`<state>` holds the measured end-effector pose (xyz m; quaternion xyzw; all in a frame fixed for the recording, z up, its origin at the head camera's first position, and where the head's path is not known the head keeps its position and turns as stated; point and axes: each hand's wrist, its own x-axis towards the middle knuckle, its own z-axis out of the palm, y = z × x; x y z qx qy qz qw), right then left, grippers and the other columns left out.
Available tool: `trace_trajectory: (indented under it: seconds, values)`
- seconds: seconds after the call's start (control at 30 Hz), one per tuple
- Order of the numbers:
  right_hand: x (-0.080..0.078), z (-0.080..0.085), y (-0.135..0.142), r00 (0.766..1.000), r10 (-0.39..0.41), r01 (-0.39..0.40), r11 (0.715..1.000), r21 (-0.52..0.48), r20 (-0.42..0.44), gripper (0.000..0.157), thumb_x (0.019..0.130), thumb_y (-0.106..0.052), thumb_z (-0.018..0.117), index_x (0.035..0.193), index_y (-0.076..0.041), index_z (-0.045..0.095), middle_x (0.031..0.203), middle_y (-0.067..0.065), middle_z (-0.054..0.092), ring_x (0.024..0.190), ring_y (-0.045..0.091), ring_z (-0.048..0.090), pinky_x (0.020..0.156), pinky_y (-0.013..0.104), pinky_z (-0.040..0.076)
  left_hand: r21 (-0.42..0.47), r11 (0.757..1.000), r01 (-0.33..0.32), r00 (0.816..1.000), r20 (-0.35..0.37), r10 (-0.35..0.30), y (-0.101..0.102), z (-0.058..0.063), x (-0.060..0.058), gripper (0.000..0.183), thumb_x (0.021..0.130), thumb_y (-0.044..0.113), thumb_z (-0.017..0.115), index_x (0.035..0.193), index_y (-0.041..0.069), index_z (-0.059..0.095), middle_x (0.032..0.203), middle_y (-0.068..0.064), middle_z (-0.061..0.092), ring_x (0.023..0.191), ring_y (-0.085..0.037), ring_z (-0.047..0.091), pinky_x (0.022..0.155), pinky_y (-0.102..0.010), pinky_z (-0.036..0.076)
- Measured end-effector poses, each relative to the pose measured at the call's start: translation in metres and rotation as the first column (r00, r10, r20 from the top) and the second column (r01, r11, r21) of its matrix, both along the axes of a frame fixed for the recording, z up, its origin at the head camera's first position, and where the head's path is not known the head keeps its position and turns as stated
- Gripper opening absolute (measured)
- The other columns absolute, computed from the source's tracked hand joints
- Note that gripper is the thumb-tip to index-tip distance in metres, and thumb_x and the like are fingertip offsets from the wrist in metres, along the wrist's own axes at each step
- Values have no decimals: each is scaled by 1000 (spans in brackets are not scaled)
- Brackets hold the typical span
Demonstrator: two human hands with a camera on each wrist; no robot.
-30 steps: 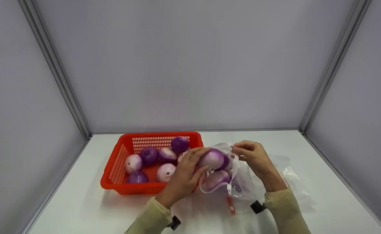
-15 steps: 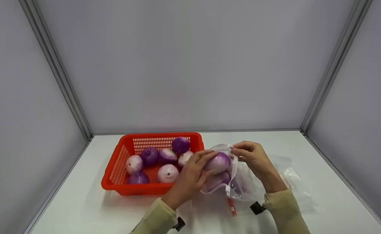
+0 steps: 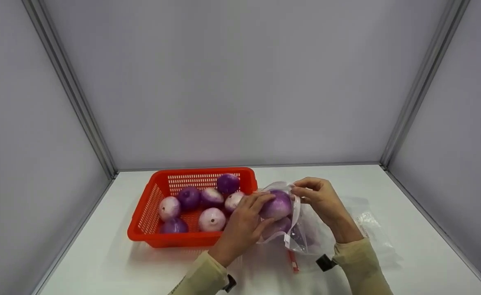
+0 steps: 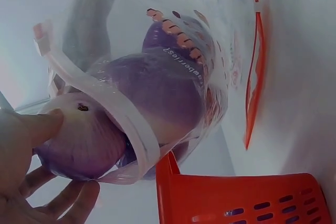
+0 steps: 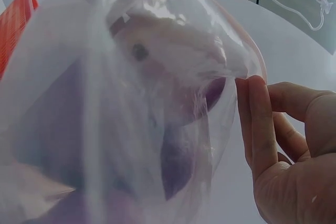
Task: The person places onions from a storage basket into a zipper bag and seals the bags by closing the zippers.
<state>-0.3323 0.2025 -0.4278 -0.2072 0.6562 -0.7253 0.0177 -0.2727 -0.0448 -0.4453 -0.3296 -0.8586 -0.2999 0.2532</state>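
Note:
In the head view my left hand [image 3: 244,223] grips a purple-and-white onion [image 3: 277,205] at the mouth of a clear zip bag [image 3: 306,233]. The left wrist view shows the thumb on top of this onion [image 4: 84,140] and fingers beneath it, with the white zip rim [image 4: 134,124] against its side. More onions [image 4: 157,87] lie inside the bag, seen through the plastic. My right hand [image 3: 318,198] pinches the bag's upper rim; in the right wrist view the fingertips of this hand [image 5: 286,135] hold the plastic edge.
To the left stands a red plastic basket [image 3: 150,235] with several onions [image 3: 211,219] in it. Flat clear plastic [image 3: 371,229] lies on the white table [image 3: 101,262] at right. A red strip [image 3: 292,262] lies in front of the bag. Grey-white walls surround the table.
My left hand has moved right, carrying the onion from beside the basket's edge into the bag's mouth. The right hand has stayed at the rim.

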Motion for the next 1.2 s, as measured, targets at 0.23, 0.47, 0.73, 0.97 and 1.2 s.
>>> trace_trajectory:
  seconds: [0.23,0.47,0.73,0.97,1.2]
  values:
    - [3,3,-1,1000,-11,11,1000,1,2,24,96,2,66,92,-18,79,93,-3,72,86,10,68,83,32,60,-4,999,-33,999,-39,33,1,-2,0,48,95,35,75,137,15,60,135,-3,65,122,-21,60,110,-38,52]
    - [3,7,-3,1000,-21,21,1000,-6,10,23,95,2,68,91,-17,79,92,-3,72,85,11,69,81,31,61,-3,999,-54,996,-69,54,3,-3,-1,49,89,36,82,132,17,67,128,-2,66,117,-20,62,107,-36,53]
    - [3,9,-2,999,-31,31,999,-15,11,21,96,1,68,92,-15,80,92,-2,73,83,11,70,81,31,62,-29,999,-46,992,-117,42,3,-4,-3,49,88,38,82,131,18,70,123,0,70,112,-18,63,106,-35,53]
    - [3,10,1,999,-41,41,998,-50,13,25,96,4,66,90,-16,80,90,-2,73,82,11,69,81,30,61,7,1000,25,995,-101,-24,-6,-1,0,44,94,31,78,134,18,68,133,1,69,119,-17,62,107,-37,51]
    - [5,11,3,997,-67,69,996,-60,26,23,95,5,67,90,-15,78,90,-1,73,82,11,69,81,30,61,103,995,13,1000,-8,-12,-29,-2,-3,42,95,25,76,136,19,67,134,2,66,122,-18,59,110,-43,50]
